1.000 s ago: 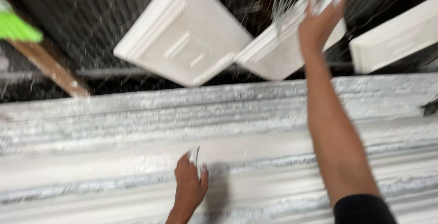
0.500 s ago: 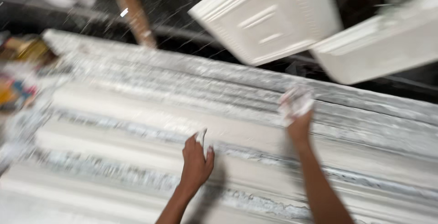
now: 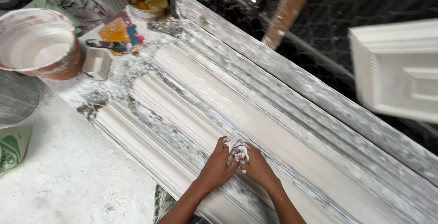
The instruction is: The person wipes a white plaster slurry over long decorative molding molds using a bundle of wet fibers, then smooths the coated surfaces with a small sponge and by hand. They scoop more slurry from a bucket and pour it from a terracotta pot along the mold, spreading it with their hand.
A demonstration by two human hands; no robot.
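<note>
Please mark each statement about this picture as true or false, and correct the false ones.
1. Both hands meet on a white wad. True: left hand and right hand pinch the wad.
2. The hands rest over the long white moulding. True: moulding.
3. The bucket is at the far right. False: the bucket stands at upper left.
4. The panel lies under the hands. False: the white panel is at the right, apart.

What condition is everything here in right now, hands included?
Left hand: closed on the white wad.
Right hand: closed on the same wad.
White wad: crumpled, pressed against the moulding.
Long moulding: lying flat, plaster-smeared.
Bucket: upright, open, white inside.
Small tub: open, tool standing inside.
White panel: tilted, apart from the moulding.
</note>
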